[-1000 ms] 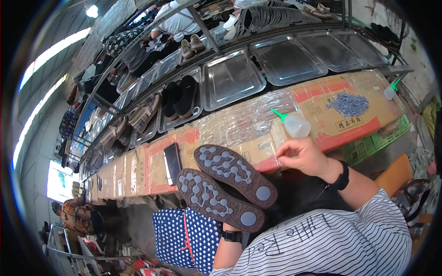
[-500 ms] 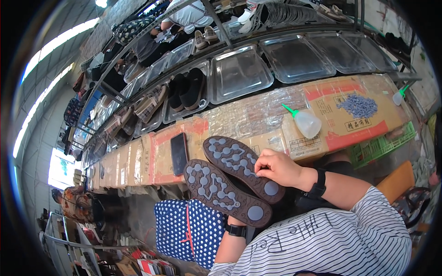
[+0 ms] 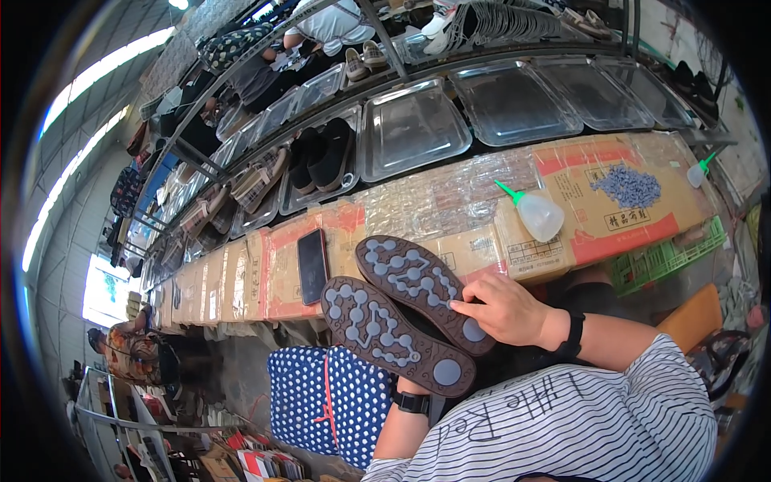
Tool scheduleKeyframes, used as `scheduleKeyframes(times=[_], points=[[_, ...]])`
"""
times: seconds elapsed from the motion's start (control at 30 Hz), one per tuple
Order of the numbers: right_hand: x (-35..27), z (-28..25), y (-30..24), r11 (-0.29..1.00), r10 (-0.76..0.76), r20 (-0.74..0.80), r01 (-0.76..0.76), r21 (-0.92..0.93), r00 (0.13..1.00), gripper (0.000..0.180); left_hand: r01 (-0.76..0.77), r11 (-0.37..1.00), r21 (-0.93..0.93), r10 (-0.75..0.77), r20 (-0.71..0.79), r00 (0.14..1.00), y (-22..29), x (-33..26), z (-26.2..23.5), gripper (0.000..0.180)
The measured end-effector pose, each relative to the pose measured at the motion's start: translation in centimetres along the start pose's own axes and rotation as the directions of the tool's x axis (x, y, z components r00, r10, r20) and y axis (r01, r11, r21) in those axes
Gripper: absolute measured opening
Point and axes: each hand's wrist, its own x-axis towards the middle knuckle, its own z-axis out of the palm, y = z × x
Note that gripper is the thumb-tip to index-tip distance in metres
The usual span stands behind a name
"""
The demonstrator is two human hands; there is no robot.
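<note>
A pair of shoes faces soles-up in front of me at the table's near edge. Both brown soles, the left one and the right one, carry grey-blue round pads joined by lines. My left hand is hidden beneath the shoes and appears to support them; only its wrist with a dark band shows below the left sole. My right hand is at the right sole, its fingers curled and fingertips at the sole's edge near the heel. Anything pinched there is too small to make out.
A phone, a squeeze bottle with a green nozzle and a pile of small blue-grey pieces lie on the cardboard-covered table. Metal trays and black shoes stand behind. A green crate sits below right; people are beyond.
My right hand has shifted slightly right and down, its fingertips now lower along the right sole. The shoes have stayed almost still. At far left, a person has raised an arm.
</note>
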Motion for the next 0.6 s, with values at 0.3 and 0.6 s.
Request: scheduleKeyframes(times=[0.3,0.6], points=[[-0.8,-0.2,-0.3,0.981,-0.005,0.04,0.012,-0.191,0.999,0.029,0.031,0.999,0.011,-0.031,0.029,0.999,-0.2,1.1,1.0,0.04],[-2.1,-7.3,4.1,0.948,0.096,-0.338,-0.189,-0.255,0.936,0.009,0.163,0.986,0.043,-0.168,0.18,0.969,-0.8,-1.5,-4.0,0.04]])
